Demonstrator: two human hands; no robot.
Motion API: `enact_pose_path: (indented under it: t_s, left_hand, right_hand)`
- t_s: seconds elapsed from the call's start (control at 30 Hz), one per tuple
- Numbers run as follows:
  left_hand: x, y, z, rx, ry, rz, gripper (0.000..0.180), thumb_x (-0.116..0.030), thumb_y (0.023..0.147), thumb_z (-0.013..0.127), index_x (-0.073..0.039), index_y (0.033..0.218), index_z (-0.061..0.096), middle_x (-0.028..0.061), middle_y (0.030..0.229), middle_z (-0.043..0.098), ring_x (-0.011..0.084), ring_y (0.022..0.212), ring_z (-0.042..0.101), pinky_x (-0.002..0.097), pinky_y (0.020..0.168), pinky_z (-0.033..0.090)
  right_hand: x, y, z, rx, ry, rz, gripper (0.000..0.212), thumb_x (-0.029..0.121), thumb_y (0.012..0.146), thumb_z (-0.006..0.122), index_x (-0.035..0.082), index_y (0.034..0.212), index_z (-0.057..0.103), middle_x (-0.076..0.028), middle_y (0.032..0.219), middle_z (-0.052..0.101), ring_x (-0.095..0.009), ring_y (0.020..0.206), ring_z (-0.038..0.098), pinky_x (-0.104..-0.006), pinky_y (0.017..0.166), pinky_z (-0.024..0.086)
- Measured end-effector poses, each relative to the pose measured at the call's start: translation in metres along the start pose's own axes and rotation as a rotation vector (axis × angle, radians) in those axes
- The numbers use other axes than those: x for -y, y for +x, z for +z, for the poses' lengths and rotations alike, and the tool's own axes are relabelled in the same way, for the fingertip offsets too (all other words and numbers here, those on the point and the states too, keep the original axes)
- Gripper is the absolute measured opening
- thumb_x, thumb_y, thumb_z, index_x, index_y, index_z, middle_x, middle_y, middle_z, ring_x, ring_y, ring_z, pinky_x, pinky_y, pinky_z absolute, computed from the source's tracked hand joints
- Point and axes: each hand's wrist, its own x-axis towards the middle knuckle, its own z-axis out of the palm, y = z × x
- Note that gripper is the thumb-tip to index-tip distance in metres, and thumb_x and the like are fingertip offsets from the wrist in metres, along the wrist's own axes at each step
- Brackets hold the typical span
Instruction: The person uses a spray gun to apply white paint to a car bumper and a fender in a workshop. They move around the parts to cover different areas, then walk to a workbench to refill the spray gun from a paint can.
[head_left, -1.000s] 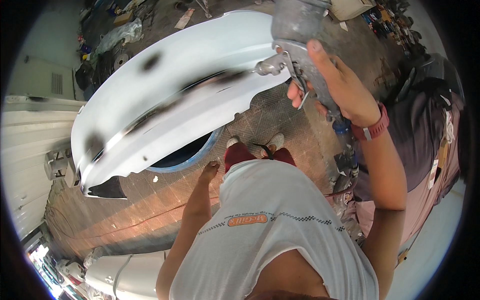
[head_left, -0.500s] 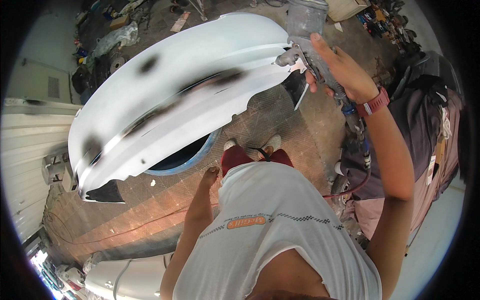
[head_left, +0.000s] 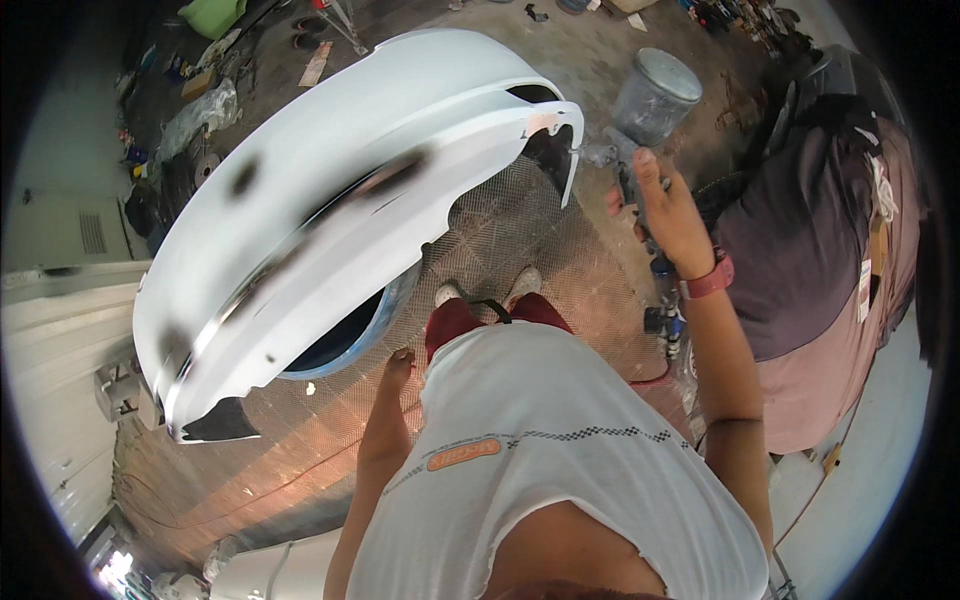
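Note:
My right hand (head_left: 668, 210) is wrapped round the handle of a grey paint spray gun (head_left: 640, 110) with a large cup on top. The gun's nozzle points left at the right end of a white car bumper (head_left: 300, 150), a short way apart from it. Several dark patches show through the white coat, along the slot in the middle and at the left end. From the gun's base a hose with blue fittings (head_left: 672, 325) hangs down. My left hand (head_left: 400, 366) hangs low by my thigh, its fingers mostly hidden.
Beneath the bumper stands a blue-rimmed drum (head_left: 350, 350). A car under dark and pinkish covers (head_left: 800, 260) stands close on my right. Corrugated white panelling (head_left: 60, 350) runs along the left. A red hose (head_left: 652, 380) passes behind me. Clutter lines the far floor.
The spray gun and my right hand have moved nearer to me, off the bumper's right end, which now shows. My view has shifted a little. The left hand still hangs down.

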Motion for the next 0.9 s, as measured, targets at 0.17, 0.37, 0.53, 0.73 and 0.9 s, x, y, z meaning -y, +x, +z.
enact_pose_path:
  t_s: [0.17,0.37,0.53,0.73,0.9]
  left_hand:
    - [-0.028,-0.003,0.009,0.024,-0.117,-0.018,0.044,-0.022,0.106,0.067,0.002,0.142,0.065,0.0091,0.101,0.074,0.0172,0.084,0.069,0.0308,0.076,0.057]
    - [-0.067,0.001,0.026,0.037,-0.011,0.019,0.04,-0.022,0.104,0.067,-0.001,0.137,0.067,0.0047,0.093,0.073,0.0139,0.08,0.067,0.0286,0.069,0.053]
    - [-0.076,0.011,0.047,0.035,-0.017,-0.035,0.033,-0.022,0.102,0.068,-0.004,0.129,0.07,0.0023,0.093,0.073,0.0121,0.076,0.065,0.0297,0.064,0.051]
    - [-0.072,0.009,0.072,0.071,0.098,0.044,0.028,-0.026,0.103,0.066,-0.008,0.123,0.074,0.0009,0.094,0.074,0.0128,0.075,0.066,0.0294,0.065,0.052]
    - [-0.072,-0.008,0.087,0.051,0.006,0.056,0.03,-0.022,0.103,0.067,-0.005,0.127,0.073,0.0015,0.096,0.073,0.0125,0.076,0.065,0.0293,0.065,0.053]
  right_hand:
    - [-0.039,0.001,0.006,-0.03,0.106,0.011,0.072,0.065,0.112,0.047,-0.003,0.119,0.07,-0.004,0.079,0.073,-0.009,0.06,0.063,-0.0248,0.048,0.045]
    - [-0.073,0.015,-0.024,-0.052,0.1,-0.006,0.073,0.065,0.112,0.048,-0.003,0.128,0.069,-0.004,0.082,0.073,-0.009,0.064,0.066,-0.0238,0.05,0.048]
    - [-0.09,0.031,-0.046,-0.092,0.127,0.007,0.074,0.067,0.11,0.05,-0.002,0.123,0.072,-0.003,0.077,0.071,-0.011,0.065,0.067,-0.0273,0.052,0.049]
    - [-0.089,0.038,-0.06,-0.029,0.16,-0.005,0.076,0.069,0.109,0.051,-0.002,0.125,0.074,-0.003,0.077,0.071,-0.011,0.064,0.068,-0.0274,0.05,0.049]
    - [-0.076,0.041,-0.07,0.141,0.187,-0.007,0.077,0.068,0.11,0.048,-0.003,0.129,0.072,-0.004,0.078,0.071,-0.011,0.067,0.069,-0.0268,0.049,0.049]
